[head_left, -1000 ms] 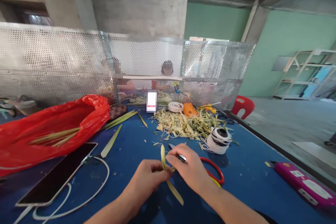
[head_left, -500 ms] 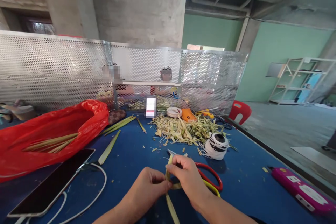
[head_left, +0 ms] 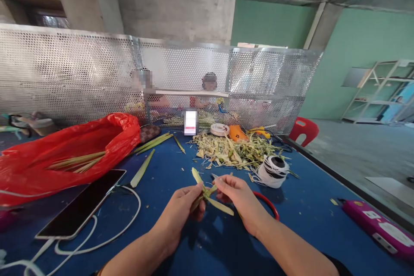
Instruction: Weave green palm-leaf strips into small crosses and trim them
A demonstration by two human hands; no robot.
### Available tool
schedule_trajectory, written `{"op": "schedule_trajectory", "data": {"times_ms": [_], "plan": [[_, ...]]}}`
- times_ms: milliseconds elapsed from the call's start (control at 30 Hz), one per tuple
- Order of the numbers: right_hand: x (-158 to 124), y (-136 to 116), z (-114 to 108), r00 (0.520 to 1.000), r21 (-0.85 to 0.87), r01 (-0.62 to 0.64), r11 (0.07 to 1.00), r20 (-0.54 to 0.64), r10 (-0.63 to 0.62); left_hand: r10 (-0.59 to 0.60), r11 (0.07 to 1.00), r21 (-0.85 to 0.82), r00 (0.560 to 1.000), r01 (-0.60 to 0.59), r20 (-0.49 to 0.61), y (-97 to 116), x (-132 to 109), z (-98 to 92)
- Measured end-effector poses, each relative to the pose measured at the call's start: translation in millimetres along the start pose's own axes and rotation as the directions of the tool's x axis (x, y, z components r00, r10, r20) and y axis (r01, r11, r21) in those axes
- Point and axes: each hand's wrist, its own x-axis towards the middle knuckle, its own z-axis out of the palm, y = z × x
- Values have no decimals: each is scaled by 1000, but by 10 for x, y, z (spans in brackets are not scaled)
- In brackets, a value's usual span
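Pale green leaf strips [head_left: 220, 207], crossed and folded together at the middle, are held up over the blue table. My left hand [head_left: 188, 202] pinches the folded part between thumb and fingers. One strip end, to the right of that fold, is gripped by my right hand [head_left: 233, 192]. Other strip ends stick out freely, one upward and one toward the lower right. Scissors with a red handle [head_left: 270, 207] lie partly hidden behind my right hand and forearm.
A heap of leaf scraps [head_left: 229, 152] and a spool of white cord [head_left: 274, 171] lie beyond my hands. At left are a red plastic bag [head_left: 123, 133] of stalks, a tablet [head_left: 80, 205] and its white cable. A purple device [head_left: 377, 224] lies right. Two people sit behind the perforated screen.
The leaf strips have been turned, and their ends now spread out in several directions. My hands have moved slightly apart. The view has shifted a little.
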Motion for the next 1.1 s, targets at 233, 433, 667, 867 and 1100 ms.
{"op": "schedule_trajectory", "data": {"times_ms": [233, 433, 667, 867, 1100], "plan": [[-49, 19, 40, 995, -43, 99, 994, 19, -99, -8, 989, 147, 998, -1, 59, -35, -2, 18], [-14, 38, -3, 983, -191, 177, 966, -7, -181, 32, 978, 201, 991, -57, 126, -59, -1, -1], [-48, -94, -50, 952, -513, 305, 802, 167, -255, 8, 908, 414, 993, -58, 121, -107, -48, 52], [-121, -53, 47, 961, -434, 275, 858, 123, -246, 9, 891, 446, 985, -85, 171, -116, -44, 42], [-144, 9, 93, 887, -525, 430, 735, 95, -452, 26, 862, 493, 981, -118, 190, -136, -68, 73]]}}
